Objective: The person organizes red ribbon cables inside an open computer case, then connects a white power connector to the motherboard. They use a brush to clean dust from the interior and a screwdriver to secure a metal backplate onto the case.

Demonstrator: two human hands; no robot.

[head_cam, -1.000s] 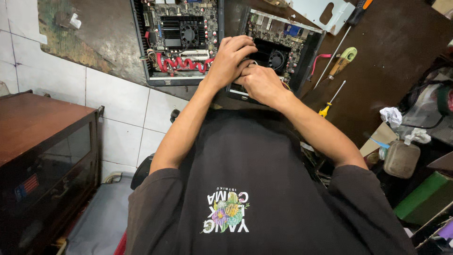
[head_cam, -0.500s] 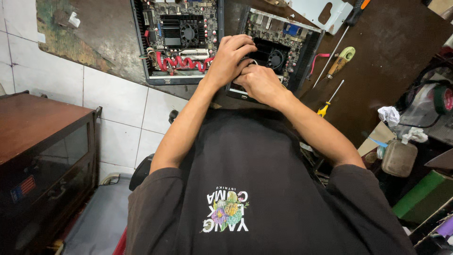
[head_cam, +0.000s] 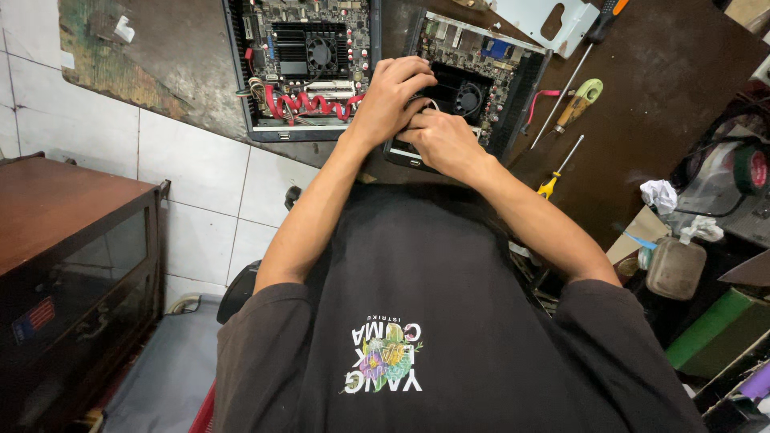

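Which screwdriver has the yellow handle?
The small screwdriver nearest the person, right of the hands, has it. The long screwdriver has a black-and-orange handle; the green-handled tool lies between them.

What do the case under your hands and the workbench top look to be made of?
The open computer case looks like thin sheet metal, black-painted with bare silvery edges. The workbench top looks like dark brown wood or board, matte and scuffed; which one, I cannot tell.
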